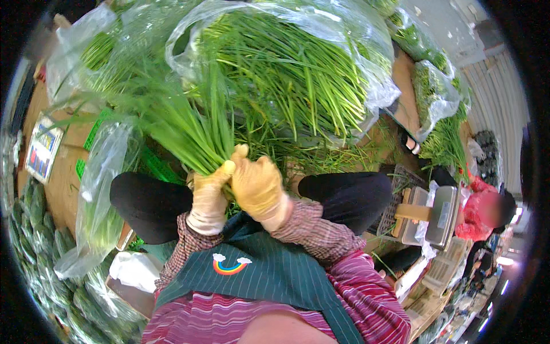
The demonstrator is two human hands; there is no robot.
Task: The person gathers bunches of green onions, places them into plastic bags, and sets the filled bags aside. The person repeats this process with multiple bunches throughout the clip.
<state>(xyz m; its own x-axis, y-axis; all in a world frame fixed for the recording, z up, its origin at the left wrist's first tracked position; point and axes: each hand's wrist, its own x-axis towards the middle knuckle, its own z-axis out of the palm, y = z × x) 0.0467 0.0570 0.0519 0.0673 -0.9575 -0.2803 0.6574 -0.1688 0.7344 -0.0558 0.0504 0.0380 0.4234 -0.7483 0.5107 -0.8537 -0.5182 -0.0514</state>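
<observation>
My left hand (210, 195), in a pale yellow work glove, grips a bunch of long flat green leaves that look like garlic chives (193, 133). The leaves fan up and to the left, blurred at the tips. My right hand (260, 185), gloved the same way, is closed around the lower stems and touches my left thumb. Its fingertips are hidden. Just beyond my hands, a large heap of the same chives (283, 73) lies in an opened clear plastic bag (380, 92). Loose leaves (318, 157) are scattered below the heap.
At my left are a filled plastic bag (101, 189), a green plastic basket (161, 165) and wrapped green bundles (38, 223). At right stand a dark crate (399, 180) and a weighing scale with a metal pan (440, 215). Beyond it is a person in red (477, 206).
</observation>
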